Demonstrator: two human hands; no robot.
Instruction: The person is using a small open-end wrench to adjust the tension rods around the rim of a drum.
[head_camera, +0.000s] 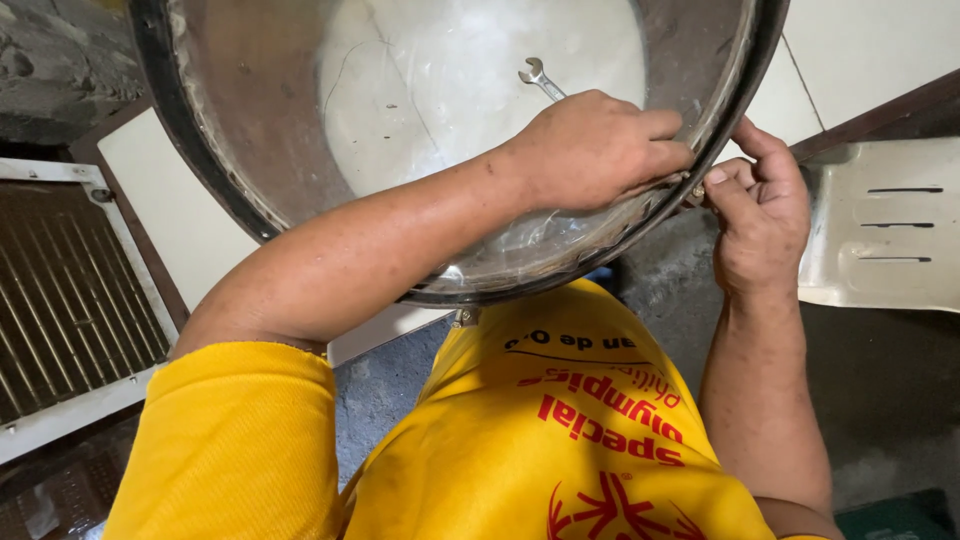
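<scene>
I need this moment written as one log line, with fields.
left hand: inside metal drum, holds wrench | right hand: outside, fingers pinch at rim | grille: on the left

Drum (250, 120) brown-grey, rusty; wrench (541, 78) silver; shirt (560, 440) yellow, red print; panel (880, 230) off-white.

Looks like a rough repair workshop, set up on the floor. Bare grey concrete ground (880, 400) below the right hand (760, 210). Large round steel drum (250, 120) under the left hand (595, 150), a small silver open-ended wrench (540, 78) lying just beyond its knuckles. White slotted metal panel (880, 230) beside the right hand; dusty finned coil grille in a white frame (60, 310) far left of the left forearm.
</scene>
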